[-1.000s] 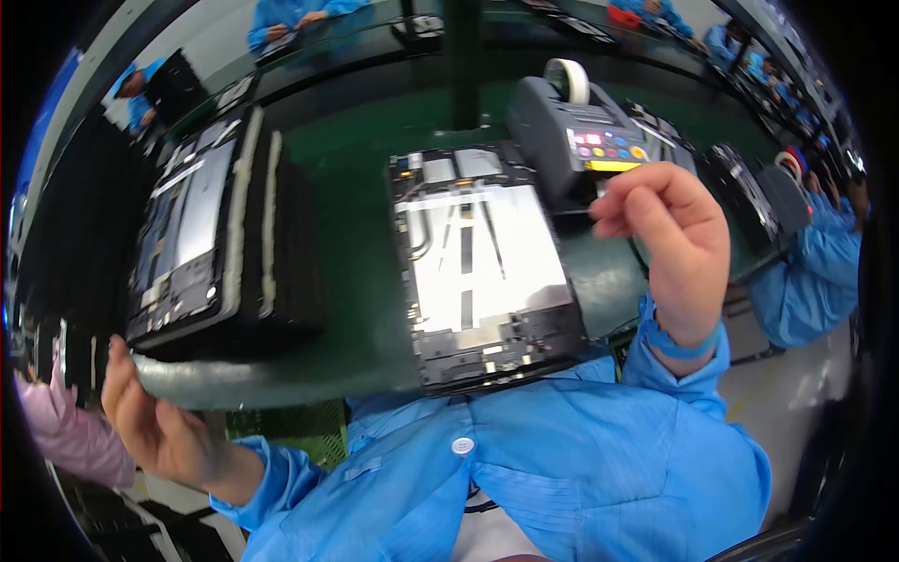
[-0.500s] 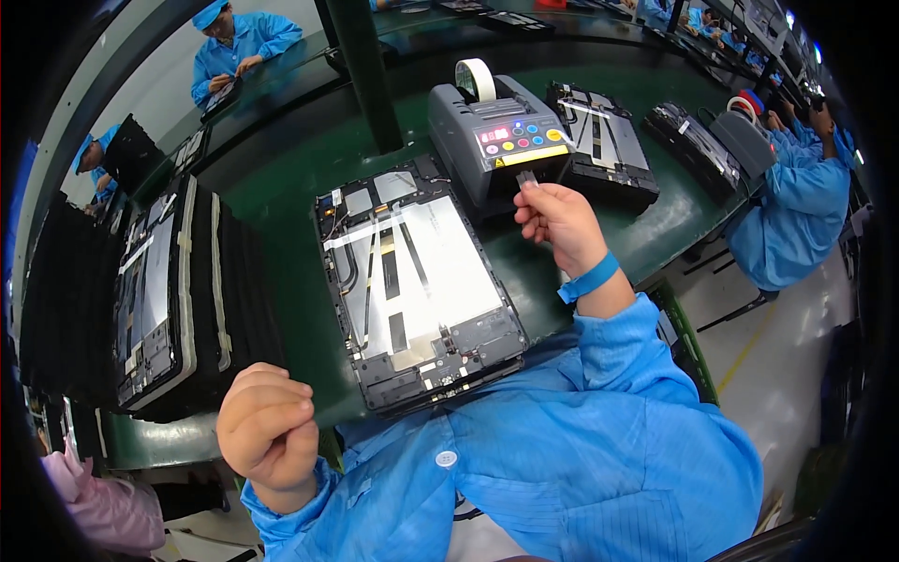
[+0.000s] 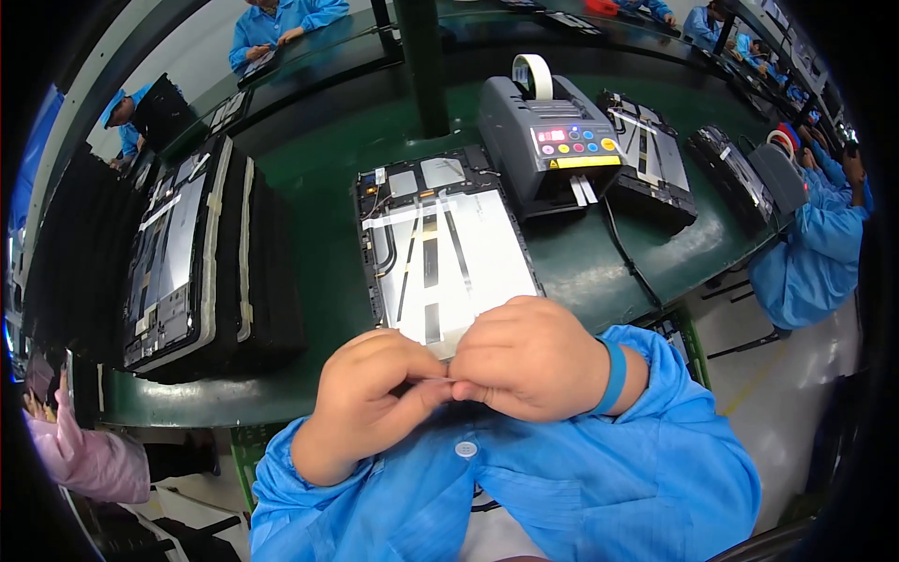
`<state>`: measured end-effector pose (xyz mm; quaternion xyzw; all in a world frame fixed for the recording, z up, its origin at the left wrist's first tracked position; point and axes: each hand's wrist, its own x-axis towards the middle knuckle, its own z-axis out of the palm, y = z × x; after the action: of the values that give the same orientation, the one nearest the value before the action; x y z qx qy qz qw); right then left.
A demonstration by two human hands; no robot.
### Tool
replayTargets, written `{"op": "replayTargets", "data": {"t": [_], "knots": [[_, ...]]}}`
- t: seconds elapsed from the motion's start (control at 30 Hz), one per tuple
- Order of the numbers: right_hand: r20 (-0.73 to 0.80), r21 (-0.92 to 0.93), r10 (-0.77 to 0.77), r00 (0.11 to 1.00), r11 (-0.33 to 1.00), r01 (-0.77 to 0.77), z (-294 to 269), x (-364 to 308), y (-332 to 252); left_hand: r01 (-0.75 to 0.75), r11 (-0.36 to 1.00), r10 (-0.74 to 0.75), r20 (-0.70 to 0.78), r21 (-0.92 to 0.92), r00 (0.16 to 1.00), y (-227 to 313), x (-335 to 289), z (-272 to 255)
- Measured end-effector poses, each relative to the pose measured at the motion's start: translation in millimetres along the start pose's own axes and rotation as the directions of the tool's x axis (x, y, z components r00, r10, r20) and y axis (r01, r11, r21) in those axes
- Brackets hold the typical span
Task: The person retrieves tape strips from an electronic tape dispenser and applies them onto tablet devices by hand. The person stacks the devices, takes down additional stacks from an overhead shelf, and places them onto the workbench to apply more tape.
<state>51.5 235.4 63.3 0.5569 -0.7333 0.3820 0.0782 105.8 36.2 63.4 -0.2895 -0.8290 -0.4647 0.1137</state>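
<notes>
My left hand (image 3: 379, 393) and my right hand (image 3: 534, 361) meet low in front of my chest, over the near edge of an opened tablet-like device (image 3: 487, 253). A thin pale strip of tape (image 3: 434, 380) shows between their fingertips, and both hands pinch it. Most of the strip is covered by the fingers. The device lies flat with its silvery inside, black ribbon cables and dark frame facing up; my hands hide its near end. Beyond my right hand stands a grey tape dispenser (image 3: 548, 140) with a roll of white tape (image 3: 532, 77) on top and tape sticking out of its front.
On the left stands a tall stack of similar devices in black trays (image 3: 248, 272). More opened devices (image 3: 651, 159) lie right of the dispenser, near a black cable (image 3: 626, 248). A dark post (image 3: 423, 70) rises behind. People in blue work clothes (image 3: 810, 253) sit around the green table (image 3: 318, 187).
My right hand has come from the dispenser's front to my chest with the tape. My left hand has moved right to meet it, and both now pinch the strip. The view has shifted.
</notes>
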Motion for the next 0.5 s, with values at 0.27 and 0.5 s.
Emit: {"op": "replayTargets", "data": {"t": [0.27, 0.5], "knots": [[-0.195, -0.068, 0.133, 0.972, 0.987, -0.148, -10, 2, 0, -0.176, 0.974, 0.203, -0.205, 0.144, 0.957, -9, 5, 0], [-0.205, -0.103, 0.006, 0.979, 0.994, -0.028, -16, 22, 19, -0.261, 0.928, 0.307, -0.152, 0.265, 0.94, -16, 29, -20]]}}
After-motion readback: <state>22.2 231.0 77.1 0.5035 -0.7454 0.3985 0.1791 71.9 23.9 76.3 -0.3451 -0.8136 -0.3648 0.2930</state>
